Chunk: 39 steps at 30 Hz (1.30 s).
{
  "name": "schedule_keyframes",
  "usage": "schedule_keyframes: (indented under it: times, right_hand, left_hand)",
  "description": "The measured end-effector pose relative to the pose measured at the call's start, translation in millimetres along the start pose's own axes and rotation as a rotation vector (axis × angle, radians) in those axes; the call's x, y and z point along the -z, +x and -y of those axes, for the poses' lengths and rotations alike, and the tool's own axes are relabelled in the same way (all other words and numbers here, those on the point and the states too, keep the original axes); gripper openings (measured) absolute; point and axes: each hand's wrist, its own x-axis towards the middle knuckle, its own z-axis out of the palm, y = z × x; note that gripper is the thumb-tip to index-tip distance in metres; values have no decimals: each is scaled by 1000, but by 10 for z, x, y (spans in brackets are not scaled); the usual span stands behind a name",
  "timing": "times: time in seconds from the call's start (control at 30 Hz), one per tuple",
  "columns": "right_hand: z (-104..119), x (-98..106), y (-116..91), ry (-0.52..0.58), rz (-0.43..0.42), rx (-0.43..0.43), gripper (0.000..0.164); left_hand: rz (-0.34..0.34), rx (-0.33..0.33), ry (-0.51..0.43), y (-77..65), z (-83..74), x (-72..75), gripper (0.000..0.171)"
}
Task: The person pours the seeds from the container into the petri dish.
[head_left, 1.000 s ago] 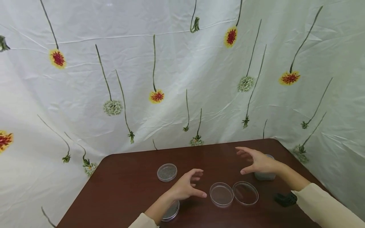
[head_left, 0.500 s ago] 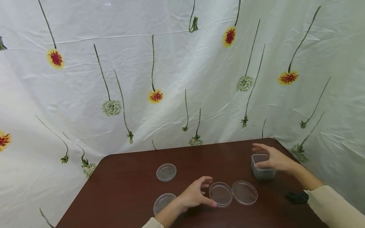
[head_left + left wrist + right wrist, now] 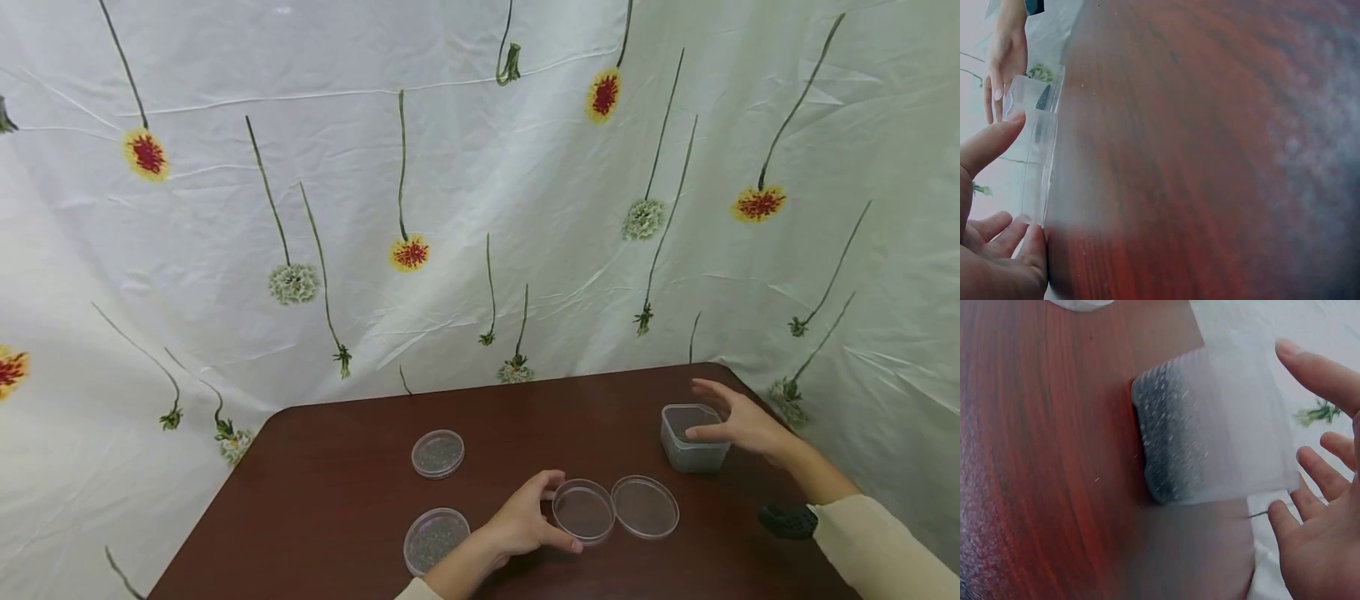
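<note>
My left hand (image 3: 525,521) curls round the near-left rim of a clear petri dish (image 3: 583,512), thumb in front and fingers behind. The left wrist view has this dish (image 3: 1041,169) edge-on between thumb and fingertips. A second round clear dish piece (image 3: 646,507) touches it on the right. My right hand (image 3: 742,421) hovers spread at the right side of a clear plastic tub (image 3: 693,457). Dark, white-flecked grains lie at the bottom of the tub (image 3: 1166,431) in the right wrist view, where thumb and fingers stand apart around its top.
Two more petri dishes stand on the left of the brown table (image 3: 337,467): a far dish (image 3: 438,454) and a near dish (image 3: 437,540), both with small specks inside. The near one is close to my left forearm. A white flowered cloth (image 3: 450,183) hangs behind the table.
My left hand has moved right from beside the dish to its rim, and the two touching dishes have shifted slightly right. My right hand has moved right, over and past the tub.
</note>
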Motion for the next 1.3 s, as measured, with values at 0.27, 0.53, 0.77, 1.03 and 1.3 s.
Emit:
schedule_keyframes:
  times: [0.27,0.53,0.77,1.03,1.3]
  right_hand:
    - [-340,-106,-69,228,37,-78,93]
    - [-544,-158,-131,466,115,-66,93]
    - [-516,-162,-94,425,127,-42,94]
    - [-527,-215,-99,415,78,-54,83]
    - [-501,-255,-104,430,61,-62,83]
  left_hand:
    - [-23,18,96,32,-9,-41,88]
    - [-52,2,150,49,-23,-49,78]
    - [-65,4,145,60,-42,-10,75]
    - [-57,15,138,43,-27,-5,69]
    - [-53,18,121,23,4,-17,67]
